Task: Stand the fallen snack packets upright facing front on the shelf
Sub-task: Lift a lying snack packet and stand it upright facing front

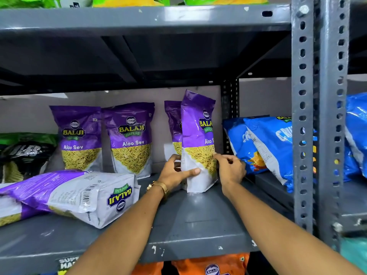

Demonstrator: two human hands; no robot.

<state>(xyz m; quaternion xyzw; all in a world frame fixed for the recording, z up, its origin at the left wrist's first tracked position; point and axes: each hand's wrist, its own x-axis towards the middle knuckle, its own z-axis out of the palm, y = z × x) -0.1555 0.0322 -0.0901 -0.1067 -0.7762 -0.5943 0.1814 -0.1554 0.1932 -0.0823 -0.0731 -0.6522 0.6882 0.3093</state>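
Note:
A purple Aloo Sev packet point(197, 133) stands upright on the grey shelf point(198, 219), turned a bit to the right. My left hand point(174, 172) grips its lower left side, and my right hand point(230, 167) holds its lower right edge. Behind it stands another purple packet point(173, 124), mostly hidden. Two more purple packets point(79, 137) point(130, 137) stand upright at the back, facing front. A fallen purple packet point(79, 192) lies flat at the front left, back side up, on top of another fallen one point(12, 213).
Blue snack bags point(268, 143) lean at the right behind the perforated steel upright point(302, 116). A black and green bag point(23, 151) sits at the far left. The upper shelf point(139, 18) hangs low overhead. Orange packets point(208, 264) fill the shelf below.

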